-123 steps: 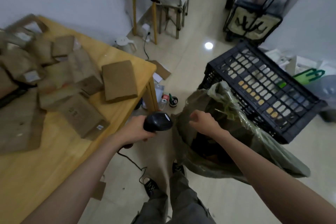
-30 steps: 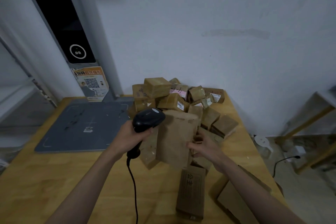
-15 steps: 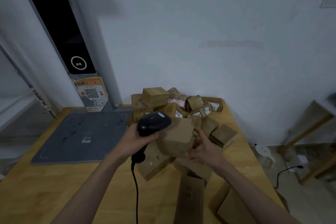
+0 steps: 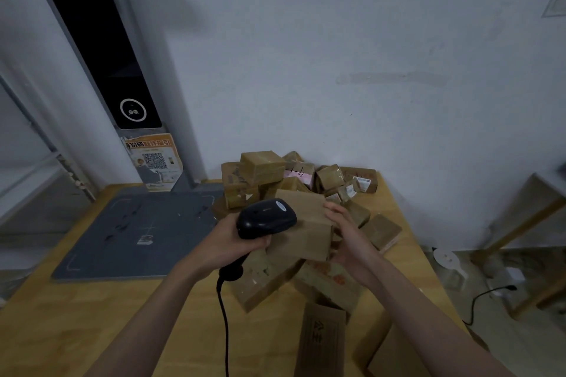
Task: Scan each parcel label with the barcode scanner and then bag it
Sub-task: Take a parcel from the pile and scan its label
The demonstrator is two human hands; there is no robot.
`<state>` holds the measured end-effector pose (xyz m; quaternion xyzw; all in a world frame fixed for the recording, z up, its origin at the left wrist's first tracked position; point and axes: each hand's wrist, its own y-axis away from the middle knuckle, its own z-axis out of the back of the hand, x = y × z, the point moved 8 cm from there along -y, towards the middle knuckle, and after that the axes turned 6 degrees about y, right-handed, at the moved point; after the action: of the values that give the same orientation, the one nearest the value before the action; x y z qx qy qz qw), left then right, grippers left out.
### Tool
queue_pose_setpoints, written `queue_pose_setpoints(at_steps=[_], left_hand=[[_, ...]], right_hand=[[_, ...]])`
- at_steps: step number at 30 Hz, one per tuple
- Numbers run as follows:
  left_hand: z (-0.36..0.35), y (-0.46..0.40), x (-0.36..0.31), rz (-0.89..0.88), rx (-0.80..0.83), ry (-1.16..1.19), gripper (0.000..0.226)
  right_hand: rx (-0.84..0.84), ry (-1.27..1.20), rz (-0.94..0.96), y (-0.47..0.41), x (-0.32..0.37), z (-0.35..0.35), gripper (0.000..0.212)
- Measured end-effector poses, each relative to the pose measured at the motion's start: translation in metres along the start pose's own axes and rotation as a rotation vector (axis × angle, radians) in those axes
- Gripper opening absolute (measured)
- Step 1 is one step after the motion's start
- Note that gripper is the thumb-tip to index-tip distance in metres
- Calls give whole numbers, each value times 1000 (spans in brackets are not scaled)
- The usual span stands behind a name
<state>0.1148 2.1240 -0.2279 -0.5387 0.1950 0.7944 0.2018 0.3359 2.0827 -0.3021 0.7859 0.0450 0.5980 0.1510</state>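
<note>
Our left grip [image 4: 228, 243] is curled round the handle of the barcode scanner [image 4: 266, 218], whose head points at the brown parcel [image 4: 303, 228] just right of it. Our right grip [image 4: 347, 237] holds that parcel by its right edge, fingers bent round it, lifted above the pile of parcels [image 4: 294, 180]. No label shows on the face turned to us, so we judge the scan not yet made — the parcel may need turning. Behind and beneath the held parcel the pile covers the far right of the desk [image 4: 92, 315]; left of the pile lies a grey mat [image 4: 137, 232]. No bag is in view — many parcels remain to scan and bag.
</note>
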Motion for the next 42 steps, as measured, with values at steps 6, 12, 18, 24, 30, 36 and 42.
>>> queue_pose_setpoints(at_steps=[6, 12, 18, 24, 30, 36, 42], left_hand=[[7, -3, -1, 12, -75, -83, 36], [9, -5, -15, -42, -122, -210, 30], [18, -12, -30, -102, -160, -411, 39], [16, -16, -58, -187, -104, -534, 35], [18, -10, -72, -213, -105, -546, 31], [22, -3, -75, -237, -106, -522, 34], [23, -1, -68, -228, -82, -530, 44]], right_hand=[[-96, -8, -6, -8, 0, 5, 73], [-118, -24, -45, -16, -11, 10, 93], [-127, 79, -12, -19, -17, 19, 111], [-332, 1170, 557, 4, 23, 1, 115], [-349, 1380, 802, 20, 20, -8, 113], [-417, 1487, 868, 27, 13, 6, 98], [-309, 1489, 949, 28, 7, 5, 95]])
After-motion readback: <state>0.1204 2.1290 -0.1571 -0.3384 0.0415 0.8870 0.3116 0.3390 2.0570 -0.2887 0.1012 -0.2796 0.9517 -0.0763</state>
